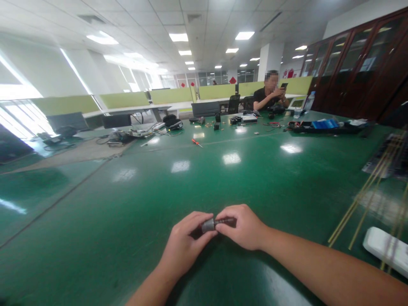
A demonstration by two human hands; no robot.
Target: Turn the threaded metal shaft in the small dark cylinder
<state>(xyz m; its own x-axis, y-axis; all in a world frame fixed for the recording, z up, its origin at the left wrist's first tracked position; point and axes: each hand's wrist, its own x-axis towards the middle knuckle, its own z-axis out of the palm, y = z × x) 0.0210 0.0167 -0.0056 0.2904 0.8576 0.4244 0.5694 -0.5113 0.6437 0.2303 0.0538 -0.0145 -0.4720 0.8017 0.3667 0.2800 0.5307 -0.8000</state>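
Note:
Low in the middle of the view, my left hand (186,238) pinches a short grey metal cylinder (208,225) between thumb and fingers. A dark, thin, threaded-looking rod (225,221) extends from the cylinder's right end. My right hand (244,227) closes thumb and fingertips around this rod, close to where it meets the cylinder. The two pieces line up end to end, roughly level; whether they are joined cannot be made out. Both hands are just above the green tabletop (143,204).
An orange-handled screwdriver (196,143) lies farther off. Thin yellowish sticks (360,204) and a white rounded object (385,250) are at right. A black tray (325,127) with a blue item, a bottle (310,102) and small dark parts line the far side, where a person (267,97) holds a phone.

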